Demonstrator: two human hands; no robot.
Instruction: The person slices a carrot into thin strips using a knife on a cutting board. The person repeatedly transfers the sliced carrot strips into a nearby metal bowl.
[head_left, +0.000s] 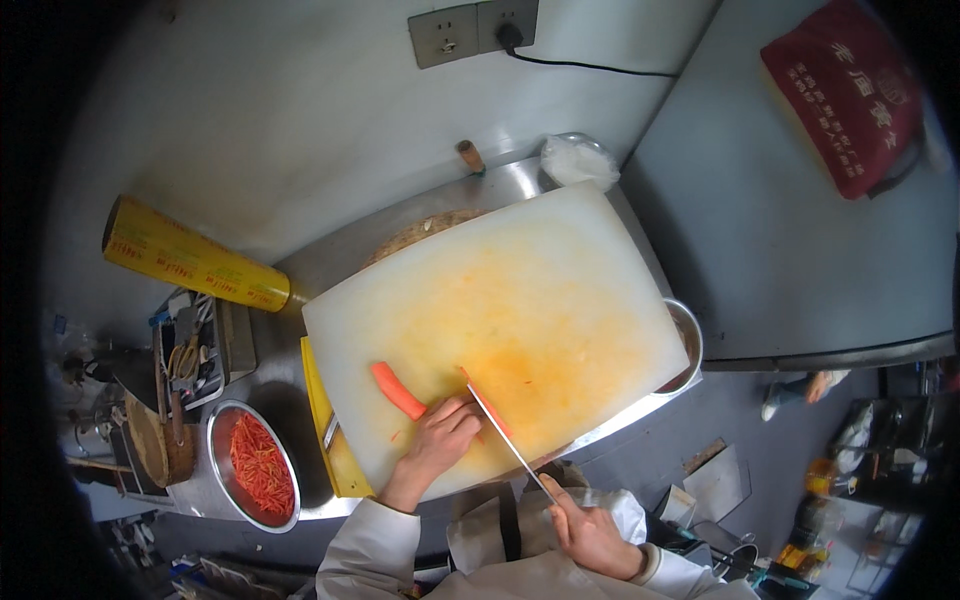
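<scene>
A white plastic cutting board (525, 300), stained orange, lies before me. My right hand (589, 531) is closed on the handle of a kitchen knife (511, 444), whose blade stands on edge on the board. Against the blade's left side, my left hand (446, 433) presses down with bent fingers; what lies beneath them is mostly hidden. A thin carrot slice (496, 414) rests along the blade's right side. One peeled carrot piece (397, 390) lies left of my left hand, close to its fingers. Shredded carrot (260, 465) fills part of a steel bowl (291, 499) at the left.
A yellow roll of film (195, 255) stands behind at the left, near a tray holding scissors (184, 360). A round wooden block (420, 229) shows behind the board. Another metal bowl (694, 341) sits partly under its right edge. In the right background, part of a person (795, 394) shows.
</scene>
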